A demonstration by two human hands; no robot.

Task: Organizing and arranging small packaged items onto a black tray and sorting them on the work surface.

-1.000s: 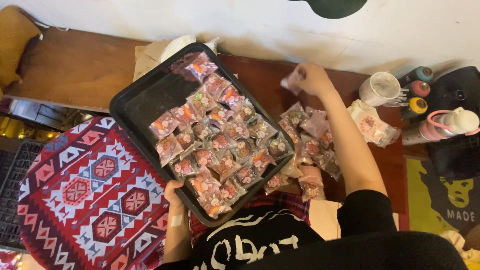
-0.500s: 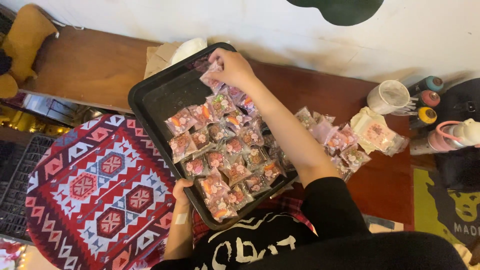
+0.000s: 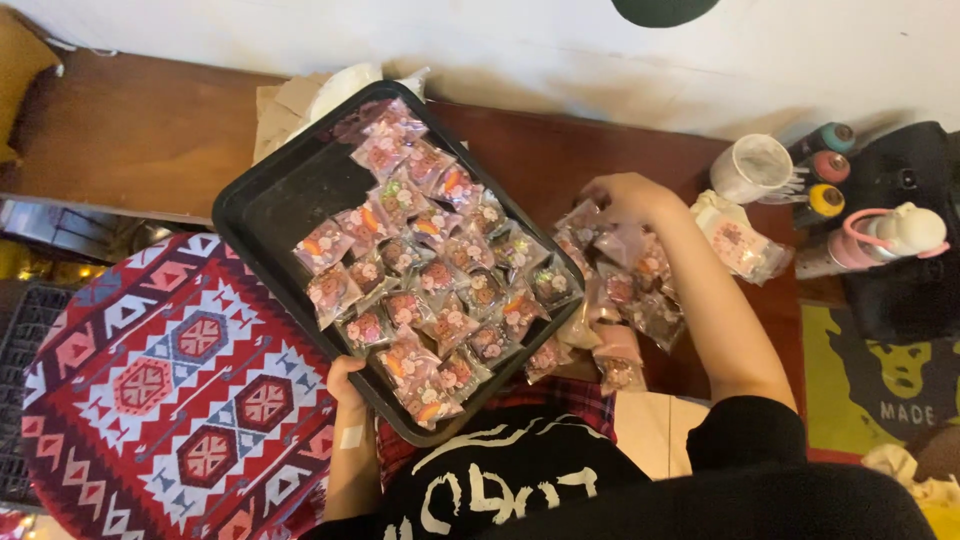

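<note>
A black tray (image 3: 270, 205) lies tilted across the brown table, and several rows of small clear-wrapped sweets (image 3: 430, 270) fill most of it. My left hand (image 3: 345, 385) grips the tray's near edge. My right hand (image 3: 625, 198) rests on a loose pile of the same wrapped sweets (image 3: 625, 290) on the table, right of the tray. Its fingers curl down into the pile; whether they hold a packet is hidden.
A red patterned round cushion (image 3: 160, 390) sits left of me. At the right stand a clear plastic cup (image 3: 750, 168), several marker caps (image 3: 825, 170), a pink-handled bottle (image 3: 890, 235) and a black bag (image 3: 905, 290). A white bag (image 3: 345, 85) lies behind the tray.
My right hand has left the far corner of the tray and moved right, down onto the loose pile. The left hand still holds the tray edge.
</note>
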